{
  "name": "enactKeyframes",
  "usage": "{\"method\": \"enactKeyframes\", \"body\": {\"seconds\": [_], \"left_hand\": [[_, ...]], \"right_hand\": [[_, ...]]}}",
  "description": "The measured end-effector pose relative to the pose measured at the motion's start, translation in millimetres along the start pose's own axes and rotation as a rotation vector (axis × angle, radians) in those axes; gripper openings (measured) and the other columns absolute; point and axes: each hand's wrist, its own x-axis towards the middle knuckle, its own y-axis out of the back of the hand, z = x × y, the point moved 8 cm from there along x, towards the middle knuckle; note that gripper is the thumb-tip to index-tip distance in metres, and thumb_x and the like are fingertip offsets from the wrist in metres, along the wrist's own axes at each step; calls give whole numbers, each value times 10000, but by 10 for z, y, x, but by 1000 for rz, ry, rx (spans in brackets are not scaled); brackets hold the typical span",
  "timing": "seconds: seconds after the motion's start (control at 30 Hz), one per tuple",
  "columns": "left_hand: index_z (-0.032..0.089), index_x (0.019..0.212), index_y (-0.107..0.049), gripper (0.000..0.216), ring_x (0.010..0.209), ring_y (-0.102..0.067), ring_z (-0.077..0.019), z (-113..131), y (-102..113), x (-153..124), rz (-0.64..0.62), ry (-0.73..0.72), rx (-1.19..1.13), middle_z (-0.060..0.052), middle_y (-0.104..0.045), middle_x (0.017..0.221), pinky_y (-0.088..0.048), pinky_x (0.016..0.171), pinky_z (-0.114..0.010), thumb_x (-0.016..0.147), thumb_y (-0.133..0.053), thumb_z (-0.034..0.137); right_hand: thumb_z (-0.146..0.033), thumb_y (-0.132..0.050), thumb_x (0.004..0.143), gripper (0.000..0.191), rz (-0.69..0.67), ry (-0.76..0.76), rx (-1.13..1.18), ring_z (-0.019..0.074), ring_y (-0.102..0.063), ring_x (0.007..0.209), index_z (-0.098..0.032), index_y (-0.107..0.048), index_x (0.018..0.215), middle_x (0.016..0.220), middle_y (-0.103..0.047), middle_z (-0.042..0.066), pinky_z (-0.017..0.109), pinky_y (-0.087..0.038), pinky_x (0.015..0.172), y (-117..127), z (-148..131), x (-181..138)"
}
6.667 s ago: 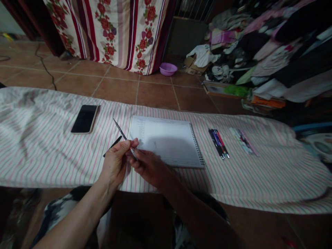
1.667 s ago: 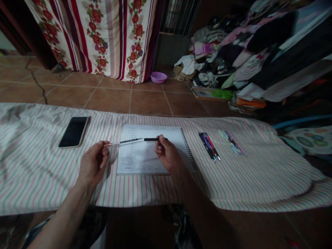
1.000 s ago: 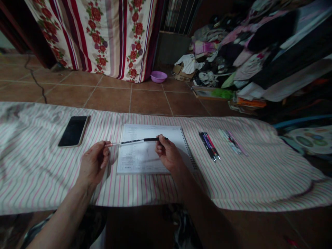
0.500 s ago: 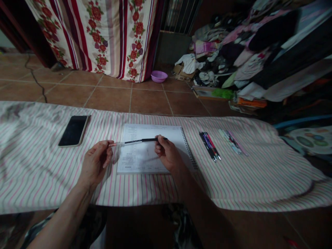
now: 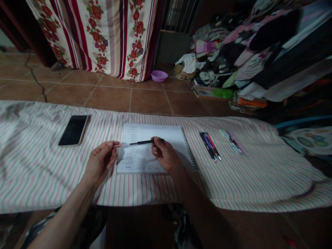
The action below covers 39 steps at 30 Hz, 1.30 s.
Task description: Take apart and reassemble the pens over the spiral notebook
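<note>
Below the near edge of a striped cloth (image 5: 249,180), in deep shade: patterned trouser legs (image 5: 178,221). Above that edge: left hand (image 5: 101,159), with thumb and fingers pinched on the reddish end of a slender pen refill (image 5: 133,143), part clear, part dark. Opposite: right hand (image 5: 166,155), with thumb and fingers closed on one end of a slim black pen barrel (image 5: 145,141). Refill seemingly partly inside the end of the barrel toward the left hand; both nearly in line, above the page. Beneath them, flat on the cloth: white-paged notebook (image 5: 158,166), with printed columns at left and wire coil at right. Left, well apart: phone (image 5: 73,130), dark screen up. Right of the coil: black, purple and red pens (image 5: 210,147), side by side; just beyond, pale and pink pens (image 5: 233,142). Farther right: round object with coloured ovals (image 5: 313,140), identity unclear. Past the cloth: brown tiled floor (image 5: 109,98), with dark cable (image 5: 36,79) and purple basin (image 5: 159,76). Behind: floral curtain (image 5: 112,38); to its right, heaped clothes (image 5: 233,52).
</note>
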Motion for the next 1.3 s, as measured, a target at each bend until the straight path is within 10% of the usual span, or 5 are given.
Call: {"method": "enactKeyframes", "body": {"seconds": [1.3], "left_hand": [[105,811,-627,260,430,-499,-60,-249,-194,-44,-41,104,52,-7,-608,564,-354,386,-152,636,-737,263]], "right_hand": [[-368,-776,539,290,176,95,-167,73,-508,530,-169,-620,683,595,-602,-19,180,-382,441,7,117,-42]]}}
